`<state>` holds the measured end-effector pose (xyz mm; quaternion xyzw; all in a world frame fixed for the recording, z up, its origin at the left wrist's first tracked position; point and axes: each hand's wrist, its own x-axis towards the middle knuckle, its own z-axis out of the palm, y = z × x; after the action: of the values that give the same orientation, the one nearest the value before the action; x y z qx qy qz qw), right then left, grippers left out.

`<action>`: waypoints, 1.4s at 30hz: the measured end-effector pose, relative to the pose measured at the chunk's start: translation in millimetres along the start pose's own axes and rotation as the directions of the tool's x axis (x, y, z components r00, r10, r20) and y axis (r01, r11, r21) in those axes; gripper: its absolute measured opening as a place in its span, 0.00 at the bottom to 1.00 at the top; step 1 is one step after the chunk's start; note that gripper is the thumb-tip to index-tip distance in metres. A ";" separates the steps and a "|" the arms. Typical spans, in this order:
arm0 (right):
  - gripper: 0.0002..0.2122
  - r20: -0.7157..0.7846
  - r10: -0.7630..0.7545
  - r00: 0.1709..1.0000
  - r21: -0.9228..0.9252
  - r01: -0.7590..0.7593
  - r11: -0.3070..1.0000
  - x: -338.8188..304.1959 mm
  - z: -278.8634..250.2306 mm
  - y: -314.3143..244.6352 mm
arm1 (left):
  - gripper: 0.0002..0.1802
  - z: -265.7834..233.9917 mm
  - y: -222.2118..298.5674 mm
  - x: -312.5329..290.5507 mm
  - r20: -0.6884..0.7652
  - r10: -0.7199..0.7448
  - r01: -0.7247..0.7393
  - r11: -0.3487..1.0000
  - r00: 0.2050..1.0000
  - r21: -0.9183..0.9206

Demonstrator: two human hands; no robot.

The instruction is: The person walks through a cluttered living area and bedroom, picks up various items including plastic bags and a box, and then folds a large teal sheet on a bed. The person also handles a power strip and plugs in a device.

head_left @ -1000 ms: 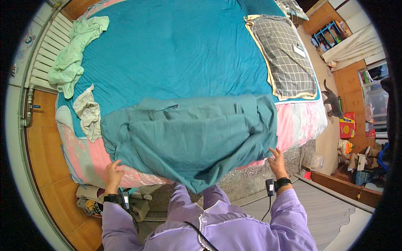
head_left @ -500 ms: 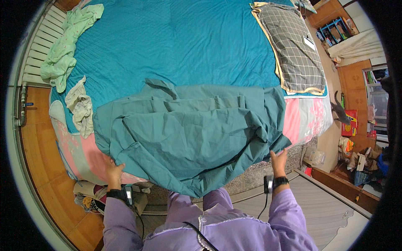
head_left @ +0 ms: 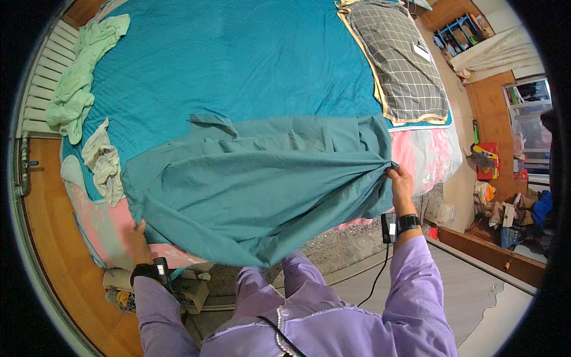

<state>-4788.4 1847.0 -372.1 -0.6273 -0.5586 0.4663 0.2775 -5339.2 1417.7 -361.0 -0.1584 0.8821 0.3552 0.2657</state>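
A dull green cloth [head_left: 256,184] lies spread and creased across the near side of the bed, its front edge hanging over toward my legs. My right hand [head_left: 402,181] is closed on the right side of this cloth, pinching it so that folds fan out leftward from the fingers. My left hand [head_left: 137,243] is beside the cloth's left front corner, over the pink and grey bedding [head_left: 101,220]. Its fingers are slightly smeared, and whether they grip the cloth edge does not show. A loose flap sticks out at the cloth's far left.
A teal quilted cover [head_left: 238,59] spreads over the bed. A checked pillow [head_left: 398,65] with a white object on it lies far right. A light green garment [head_left: 83,77] and a crumpled whitish cloth [head_left: 104,160] lie left. A cat [head_left: 480,157] is on the floor at right.
My right hand has moved up and gathered the cloth's right side into tight folds. My left hand has shifted left. The cloth's front part is pulled straighter, and the whole view has shifted slightly.
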 end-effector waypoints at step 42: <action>0.37 0.942 0.071 0.328 -0.251 0.547 0.799 -184.1 326.3 -101.1 | 0.31 61.4 -33.7 -84.3 0.709 0.035 0.415 0.790 0.704 -0.451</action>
<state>-5114.3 1636.4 -367.7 -0.2105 -0.8094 0.5102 -0.2005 -5233.3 1445.4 -367.5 -0.1843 0.5449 0.6080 0.5472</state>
